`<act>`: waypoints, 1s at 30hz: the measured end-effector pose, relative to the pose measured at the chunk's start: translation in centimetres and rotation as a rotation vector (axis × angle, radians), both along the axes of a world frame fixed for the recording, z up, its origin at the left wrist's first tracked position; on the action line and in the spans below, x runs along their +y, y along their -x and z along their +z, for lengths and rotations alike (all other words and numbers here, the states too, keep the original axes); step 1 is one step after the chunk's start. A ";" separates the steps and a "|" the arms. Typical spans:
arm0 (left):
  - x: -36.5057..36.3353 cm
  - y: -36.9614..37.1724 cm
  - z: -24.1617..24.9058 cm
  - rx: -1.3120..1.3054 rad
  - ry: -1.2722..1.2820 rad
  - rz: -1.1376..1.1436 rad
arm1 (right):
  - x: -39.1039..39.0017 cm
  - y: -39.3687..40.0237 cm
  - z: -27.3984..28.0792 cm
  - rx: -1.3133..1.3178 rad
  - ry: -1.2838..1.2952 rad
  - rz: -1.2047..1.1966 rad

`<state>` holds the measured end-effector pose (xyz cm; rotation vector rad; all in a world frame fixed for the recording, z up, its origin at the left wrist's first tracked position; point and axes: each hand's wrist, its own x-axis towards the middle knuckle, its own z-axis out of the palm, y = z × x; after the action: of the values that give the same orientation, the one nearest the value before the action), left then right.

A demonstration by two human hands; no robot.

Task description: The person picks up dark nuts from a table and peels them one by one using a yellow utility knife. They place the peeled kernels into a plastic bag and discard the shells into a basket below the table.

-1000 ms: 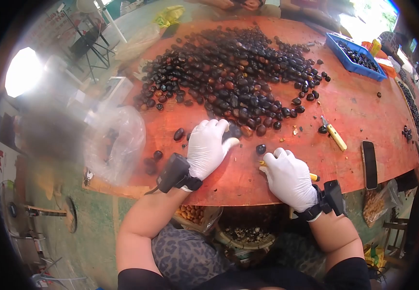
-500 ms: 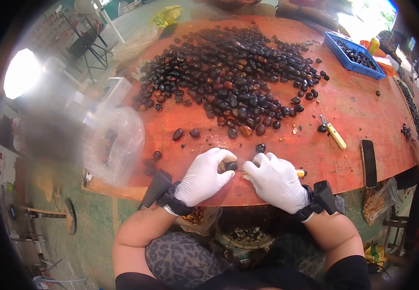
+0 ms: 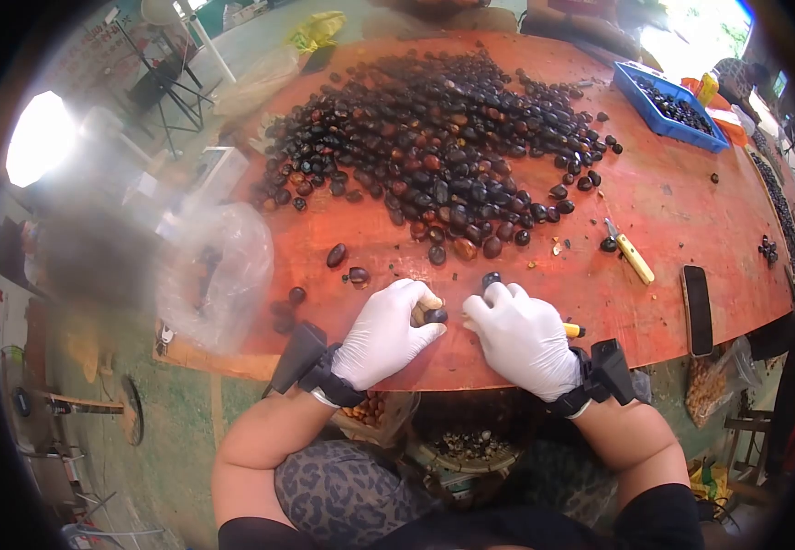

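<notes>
Green floor (image 3: 182,449) runs around the work area, and the room's corners drop into black; on the left, haze and the glare of a white light (image 3: 40,137) make most of the background hard to read. Across the middle stands a red table (image 3: 709,211), its top scuffed and dotted with crumbs, its near edge curved by the lens. At its far side a person (image 3: 567,23) is cut off by the upper edge. Dark, glossy nuts (image 3: 452,137) make a wide heap on the far half, too dense for the lower ones to show. On the left lies a clear bag (image 3: 255,243), its contents unclear; on the far right, a blue tray (image 3: 690,137) holds more dark pieces. Below the near edge, a basket (image 3: 480,466) sits in shadow, partly covered by the table.

Near the front, the gloved left hand (image 3: 388,335) pinches one nut (image 3: 434,316) between thumb and fingers, which hide part of it. To its right, just apart, the gloved right hand (image 3: 521,339) is curled around a yellow tool (image 3: 576,330); only the handle's end shows. Farther right lie a phone (image 3: 697,310) and a pale-handled knife (image 3: 634,257).
</notes>
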<state>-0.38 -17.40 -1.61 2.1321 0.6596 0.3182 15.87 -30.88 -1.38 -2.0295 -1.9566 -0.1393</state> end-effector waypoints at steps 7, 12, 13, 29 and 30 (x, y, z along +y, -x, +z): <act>-0.1 -0.1 -0.2 0.010 -0.161 -0.006 | 0.3 0.8 -0.3 0.030 0.032 0.021; 0.9 0.8 0.2 0.101 -0.327 0.031 | -1.3 -0.7 -0.2 -0.032 0.067 -0.039; 1.3 1.1 0.9 0.131 -0.427 0.046 | -1.6 -0.9 -0.2 -0.012 0.052 -0.065; 2.1 -3.2 -1.0 0.095 -0.739 0.119 | -2.2 -1.8 -0.4 0.024 0.038 -0.145; 2.2 -2.6 -1.2 0.078 -0.832 0.127 | -2.3 -1.9 -0.3 0.030 0.044 -0.152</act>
<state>2.23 -15.24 -2.86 2.9025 0.7979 0.6702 17.79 -33.20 -1.71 -2.1952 -1.8016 -0.1001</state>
